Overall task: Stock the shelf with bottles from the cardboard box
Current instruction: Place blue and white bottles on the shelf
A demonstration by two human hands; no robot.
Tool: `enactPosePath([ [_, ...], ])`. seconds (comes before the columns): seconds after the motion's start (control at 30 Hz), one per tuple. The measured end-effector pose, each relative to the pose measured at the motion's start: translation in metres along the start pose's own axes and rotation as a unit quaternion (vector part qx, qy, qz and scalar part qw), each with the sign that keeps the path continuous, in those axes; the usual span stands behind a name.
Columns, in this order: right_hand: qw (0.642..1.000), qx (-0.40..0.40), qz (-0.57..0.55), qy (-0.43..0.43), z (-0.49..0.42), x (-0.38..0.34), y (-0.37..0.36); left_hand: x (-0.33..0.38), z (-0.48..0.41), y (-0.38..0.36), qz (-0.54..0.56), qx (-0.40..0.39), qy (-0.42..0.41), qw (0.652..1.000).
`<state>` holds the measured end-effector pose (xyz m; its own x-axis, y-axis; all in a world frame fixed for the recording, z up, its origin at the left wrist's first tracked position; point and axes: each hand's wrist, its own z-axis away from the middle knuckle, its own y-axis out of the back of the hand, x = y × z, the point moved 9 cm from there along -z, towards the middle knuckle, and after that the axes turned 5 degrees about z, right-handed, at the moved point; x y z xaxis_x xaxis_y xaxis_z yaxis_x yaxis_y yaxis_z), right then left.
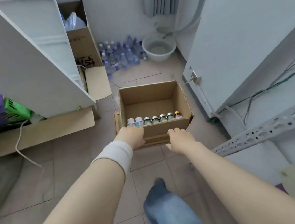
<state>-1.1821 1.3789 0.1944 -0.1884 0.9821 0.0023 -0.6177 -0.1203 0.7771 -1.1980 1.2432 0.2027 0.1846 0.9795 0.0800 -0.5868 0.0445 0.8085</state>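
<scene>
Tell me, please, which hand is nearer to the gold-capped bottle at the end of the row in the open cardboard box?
Right. The right hand is just below the gold-capped bottle, outside the box wall; the left hand is at the row's opposite end.

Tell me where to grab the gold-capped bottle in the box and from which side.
Probably by its cap, from straight above. The gold-capped bottle stands upright at the right end of the row, tight against the box's near wall, with a neighbour on its left. Only the top is free, and the box is open upward. The right hand is nearest.
</scene>
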Motion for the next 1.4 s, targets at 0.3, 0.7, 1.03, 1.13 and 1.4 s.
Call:
enactPosePath([
  [0.3, 0.996, -0.085, 0.002, 0.020, -0.130, -0.005, 0.010, -0.067, -0.104, -0.015, 0.067, -0.081, 0.040, 0.994],
  [0.7, 0.988, -0.122, -0.088, 0.032, -0.265, -0.029, 0.004, -0.112, -0.231, -0.046, 0.120, -0.187, 0.027, 0.975],
  [1.03, 0.980, -0.145, -0.037, 0.132, -0.414, -0.059, -0.081, -0.130, -0.363, -0.140, 0.022, -0.262, 0.007, 0.965],
  [1.13, 0.968, -0.199, -0.031, 0.148, -0.429, -0.064, -0.105, -0.134, -0.380, -0.160, 0.009, -0.335, 0.013, 0.942],
  [1.4, 0.958, -0.232, -0.117, 0.123, -0.434, -0.059, -0.119, -0.143, -0.385, -0.151, 0.110, -0.383, 0.031, 0.916],
])
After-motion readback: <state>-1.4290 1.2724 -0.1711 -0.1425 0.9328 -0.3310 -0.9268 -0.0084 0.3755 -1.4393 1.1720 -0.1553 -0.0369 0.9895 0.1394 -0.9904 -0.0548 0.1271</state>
